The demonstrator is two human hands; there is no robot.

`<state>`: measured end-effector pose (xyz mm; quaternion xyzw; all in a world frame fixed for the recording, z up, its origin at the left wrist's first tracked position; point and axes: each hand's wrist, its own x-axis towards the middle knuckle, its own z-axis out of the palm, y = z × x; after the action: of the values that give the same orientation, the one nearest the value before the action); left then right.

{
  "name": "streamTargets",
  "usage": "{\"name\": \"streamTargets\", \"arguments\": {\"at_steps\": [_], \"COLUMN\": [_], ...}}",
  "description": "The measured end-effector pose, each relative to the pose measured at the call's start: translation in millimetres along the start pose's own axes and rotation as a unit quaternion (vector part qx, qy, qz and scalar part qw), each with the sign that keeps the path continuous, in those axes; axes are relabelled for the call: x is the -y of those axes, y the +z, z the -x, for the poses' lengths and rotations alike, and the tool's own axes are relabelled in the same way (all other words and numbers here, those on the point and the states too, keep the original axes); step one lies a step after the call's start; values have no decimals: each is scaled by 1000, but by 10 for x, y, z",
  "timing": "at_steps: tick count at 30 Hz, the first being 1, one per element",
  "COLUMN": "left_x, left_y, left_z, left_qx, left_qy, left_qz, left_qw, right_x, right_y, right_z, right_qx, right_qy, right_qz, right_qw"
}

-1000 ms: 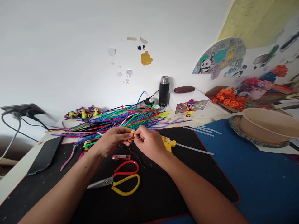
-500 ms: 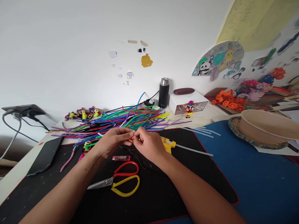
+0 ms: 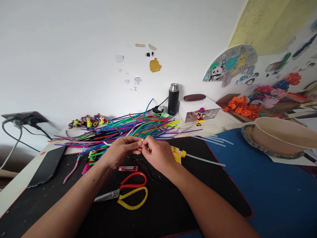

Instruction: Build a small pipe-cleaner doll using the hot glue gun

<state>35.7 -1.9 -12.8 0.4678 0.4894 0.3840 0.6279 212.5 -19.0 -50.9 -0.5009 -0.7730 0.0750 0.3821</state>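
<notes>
My left hand (image 3: 122,150) and my right hand (image 3: 157,152) meet fingertip to fingertip above the black mat (image 3: 173,211). Both pinch a tiny yellowish piece (image 3: 142,140), mostly hidden by the fingers. Behind them spreads a heap of colourful pipe cleaners (image 3: 146,125). A yellow glue gun (image 3: 178,153) with a clear stick lies just right of my right hand. Below my hands are a pink lighter (image 3: 128,168) and scissors with one red and one yellow handle (image 3: 133,198). A small pipe-cleaner figure (image 3: 89,162) lies left of my left wrist, partly covered.
A black phone (image 3: 47,167) lies at the left. Several small figures (image 3: 89,121), a black thermos (image 3: 173,99) and a white box (image 3: 199,107) stand at the back, a figure (image 3: 200,116) before the box. A large bowl (image 3: 284,135) sits right.
Both hands stay pinched together in nearly the same place. The left forearm has shifted slightly, showing more of the pink part of the figure beside it.
</notes>
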Motion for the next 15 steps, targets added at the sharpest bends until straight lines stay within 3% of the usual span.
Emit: {"name": "streamTargets", "arguments": {"at_steps": [10,15], "left_x": [-28,-102], "left_y": [-36,-74], "left_z": [-7,31], "left_qx": [-4,-21], "left_qy": [79,144], "left_qz": [-37,-67], "left_qw": [996,987], "right_x": [-24,-48], "right_y": [-38,-53], "right_z": [-8,-42], "right_qx": [-2,-22], "right_qy": [14,65], "right_qz": [-91,-184], "right_qw": [996,980]}}
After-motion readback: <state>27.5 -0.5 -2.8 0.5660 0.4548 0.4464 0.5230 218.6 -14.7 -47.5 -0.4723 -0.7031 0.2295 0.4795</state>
